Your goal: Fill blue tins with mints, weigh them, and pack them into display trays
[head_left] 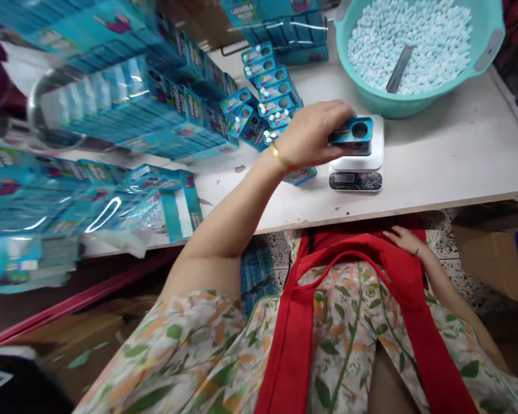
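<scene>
My left hand (pixel 317 135) reaches over the table, its fingers wrapped round a small blue candy box (pixel 361 135) with a round dark hole in its top. The box is at the plate of a white kitchen scale (pixel 377 155); whether it rests there or hovers just above, I cannot tell. The scale's black display faces me, unreadable. Beside my wrist stands a cluster of similar blue boxes (pixel 274 89), several with white candies on top. On my lap, my right hand (pixel 400 239) lies flat on the red apron (pixel 362 244), holding nothing that shows.
A turquoise basin (pixel 397 106) full of pale blue candies, with a metal scoop (pixel 399 69) in it, stands at the back right. Wrapped stacks of blue boxes (pixel 168 126) crowd the left of the white table (pixel 449 155). A cardboard box (pixel 483 259) is below at right.
</scene>
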`<action>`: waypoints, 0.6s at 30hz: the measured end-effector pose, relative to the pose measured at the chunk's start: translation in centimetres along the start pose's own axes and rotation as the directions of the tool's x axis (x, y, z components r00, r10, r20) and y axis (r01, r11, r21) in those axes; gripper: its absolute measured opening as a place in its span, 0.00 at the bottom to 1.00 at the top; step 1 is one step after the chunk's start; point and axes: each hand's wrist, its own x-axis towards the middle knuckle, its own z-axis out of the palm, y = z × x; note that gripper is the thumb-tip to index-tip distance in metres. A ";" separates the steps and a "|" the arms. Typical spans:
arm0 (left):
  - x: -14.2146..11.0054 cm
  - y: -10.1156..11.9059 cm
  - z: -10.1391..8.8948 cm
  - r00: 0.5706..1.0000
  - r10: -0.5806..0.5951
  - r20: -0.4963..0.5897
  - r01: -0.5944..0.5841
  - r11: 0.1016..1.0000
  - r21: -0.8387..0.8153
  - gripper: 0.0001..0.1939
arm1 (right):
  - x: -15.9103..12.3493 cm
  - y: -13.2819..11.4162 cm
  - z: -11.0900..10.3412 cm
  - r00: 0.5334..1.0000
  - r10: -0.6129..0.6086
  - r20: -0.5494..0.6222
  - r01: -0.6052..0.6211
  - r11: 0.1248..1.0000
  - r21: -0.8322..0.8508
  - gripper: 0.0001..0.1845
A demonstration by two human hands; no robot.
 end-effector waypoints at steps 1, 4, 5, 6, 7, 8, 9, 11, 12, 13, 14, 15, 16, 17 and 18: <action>0.7 -0.5 0.8 1.000 -0.011 0.009 0.011 1.000 -0.013 0.22 | -0.7 1.0 0.2 0.999 0.017 -0.034 -0.016 1.000 0.027 0.24; 2.1 -1.9 3.3 0.998 -0.056 0.004 0.056 0.993 -0.103 0.20 | -2.7 2.9 1.0 0.994 0.027 -0.101 -0.011 0.988 0.155 0.32; 2.4 -2.4 4.0 0.997 -0.071 -0.003 0.070 0.989 -0.130 0.21 | -3.1 3.1 1.1 0.994 0.023 -0.110 -0.001 0.981 0.194 0.34; 2.7 -2.8 4.5 0.997 -0.081 -0.007 0.079 0.986 -0.146 0.21 | -3.5 2.9 1.2 0.993 0.022 -0.119 0.006 0.974 0.226 0.35; 3.0 -3.0 4.9 0.996 -0.087 -0.006 0.085 0.985 -0.149 0.22 | -3.9 2.5 1.0 0.991 0.023 -0.129 0.009 0.969 0.248 0.36; 3.1 -3.1 5.1 0.996 -0.091 -0.008 0.089 0.985 -0.146 0.24 | -4.2 1.8 0.8 0.990 0.023 -0.137 0.013 0.966 0.260 0.36; 3.0 -3.0 5.1 0.995 -0.094 -0.019 0.091 0.986 -0.138 0.26 | -4.5 0.7 0.3 0.990 0.015 -0.138 0.021 0.966 0.259 0.35; 1.9 -2.0 4.8 0.991 -0.110 -0.078 0.102 0.989 -0.107 0.31 | -5.0 -2.0 -0.9 0.990 -0.017 -0.141 0.052 0.967 0.248 0.30; 0.9 -1.1 4.6 0.984 -0.127 -0.123 0.117 0.989 -0.086 0.32 | -5.2 -3.5 -1.5 0.986 -0.038 -0.160 0.078 0.966 0.247 0.28; -0.4 -0.1 4.5 0.974 -0.150 -0.169 0.141 0.988 -0.064 0.30 | -5.3 -5.1 -2.1 0.978 -0.060 -0.200 0.111 0.961 0.255 0.26; -2.1 1.0 4.6 0.961 -0.181 -0.208 0.176 0.983 -0.042 0.27 | -5.1 -6.6 -2.7 0.963 -0.078 -0.260 0.150 0.951 0.270 0.25; -3.8 2.1 5.0 0.948 -0.219 -0.230 0.219 0.975 -0.027 0.23 | -4.8 -8.1 -3.1 0.938 -0.090 -0.335 0.193 0.938 0.287 0.24; -5.7 3.0 5.7 0.935 -0.266 -0.233 0.269 0.963 -0.023 0.19 | -4.1 -9.4 -3.4 0.903 -0.101 -0.417 0.239 0.925 0.296 0.23; -7.4 3.6 6.6 0.924 -0.315 -0.218 0.318 0.948 -0.024 0.18 | -3.3 -10.4 -3.6 0.863 -0.114 -0.491 0.286 0.913 0.291 0.24; -8.9 3.9 7.8 0.912 -0.361 -0.192 0.362 0.932 -0.034 0.18 | -2.1 -11.3 -3.6 0.827 -0.132 -0.547 0.326 0.905 0.274 0.25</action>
